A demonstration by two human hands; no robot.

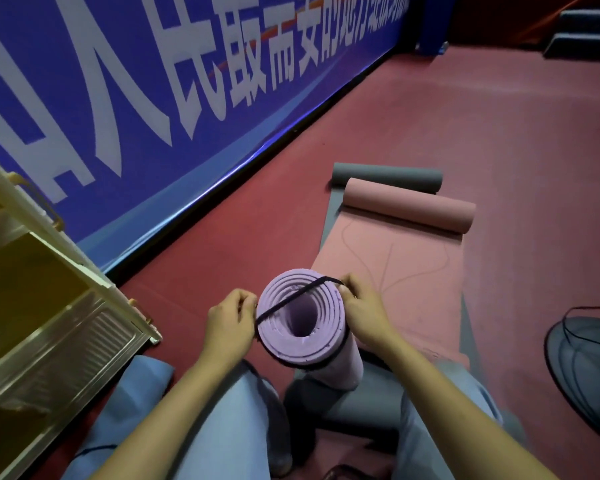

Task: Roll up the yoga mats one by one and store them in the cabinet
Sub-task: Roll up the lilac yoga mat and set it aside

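Grip: your left hand (230,322) and right hand (360,308) each pinch the thin black elastic strap (293,299).
Risk: strap could slip off the upright rolled lilac foam yoga mat (303,329); the roll would loosen.

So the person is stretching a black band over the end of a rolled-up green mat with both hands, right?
Not quite: the rolled mat is purple, not green. The head view shows the left hand and right hand each pinching the black band stretched across its end.
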